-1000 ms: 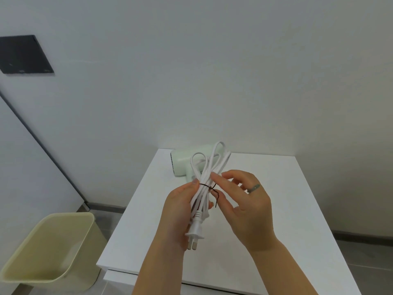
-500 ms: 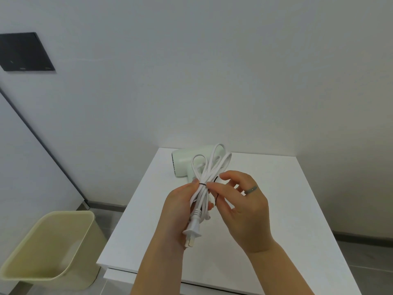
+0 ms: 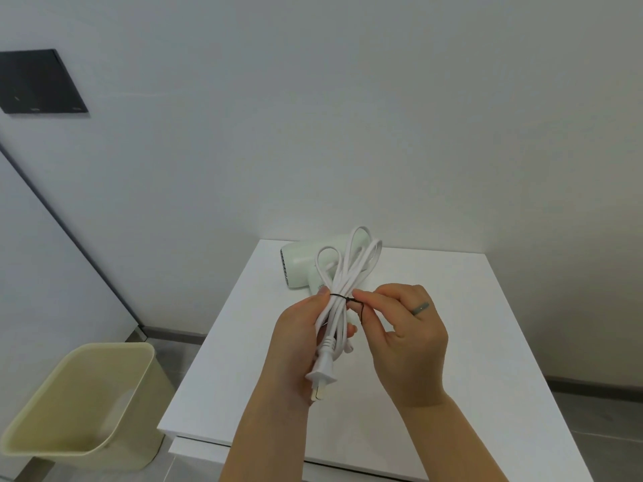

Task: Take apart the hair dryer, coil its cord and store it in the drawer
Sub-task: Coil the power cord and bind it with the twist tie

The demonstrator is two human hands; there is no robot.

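White cord [image 3: 342, 290], folded into a long bundle of loops, stands nearly upright in the air above the near half of the table [image 3: 469, 325]. The left hand [image 3: 295, 346] is curled round its lower half and grips it. A thin black twist tie [image 3: 336, 296] circles the bundle at its waist. The right hand [image 3: 407, 346] pinches the tie's loose ends between thumb and forefinger, just to the right of the cord. The plug [image 3: 322, 372] hangs out below the left hand, prongs pointing down and toward the person. The pale green hair dryer [image 3: 302, 264] lies on the far part of the table, behind the loops and apart from both hands.

The step in hand looks like fastening the coil. To do it well, the left hand should squeeze the strands together right at the tie, so that no loop slips out while the ends are turned. The right hand should twist both tails together close against the cord, not out at their tips, or the band ends up slack. A few firm turns are likely enough, since thin wire ties can snap if overworked. Tucking the twisted stub flat against the bundle would stop it catching on the way into storage. The drawer is not plainly visible; a white panel [image 3: 198, 450] under the table's near edge may be its front.
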